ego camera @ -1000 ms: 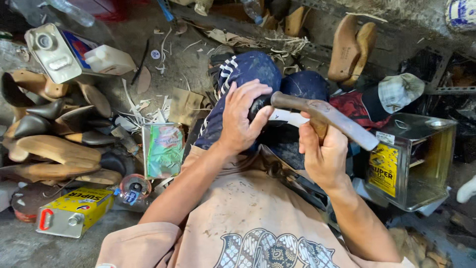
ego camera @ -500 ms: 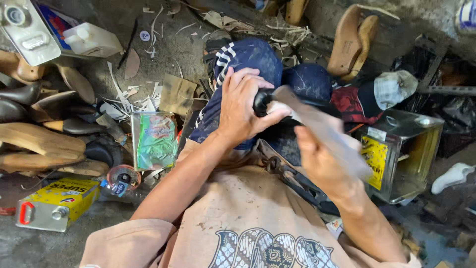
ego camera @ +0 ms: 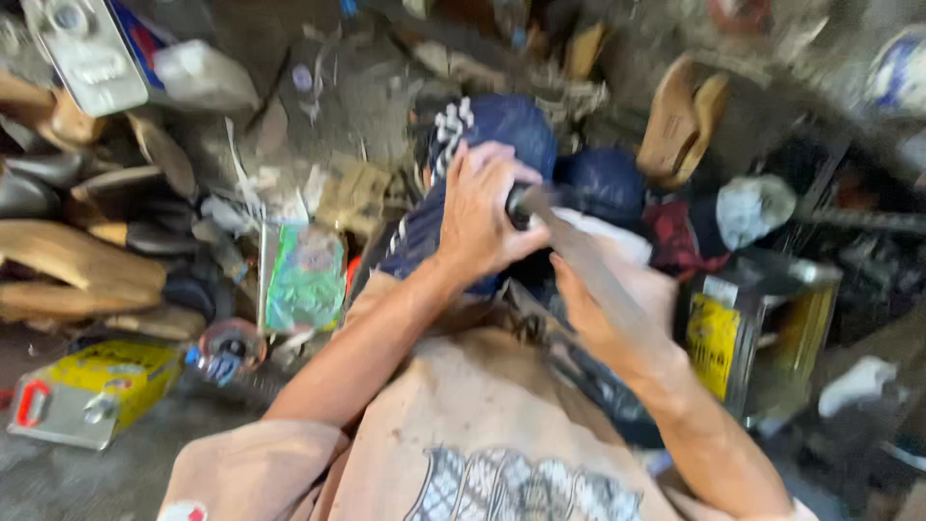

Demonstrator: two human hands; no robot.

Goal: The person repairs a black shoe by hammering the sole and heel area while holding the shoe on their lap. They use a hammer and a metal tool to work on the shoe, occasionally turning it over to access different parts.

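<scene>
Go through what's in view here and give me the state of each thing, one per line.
left hand: pressed down on the dark work on the lap
right hand: gripping the hammer handle, blurred
hammer: head beside the left fingers
yellow can: lying on its side
wooden shoe last: lying flat

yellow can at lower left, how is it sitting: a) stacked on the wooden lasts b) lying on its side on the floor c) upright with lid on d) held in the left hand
b: the yellow can lies on its side on the floor, far from the left hand.
</scene>
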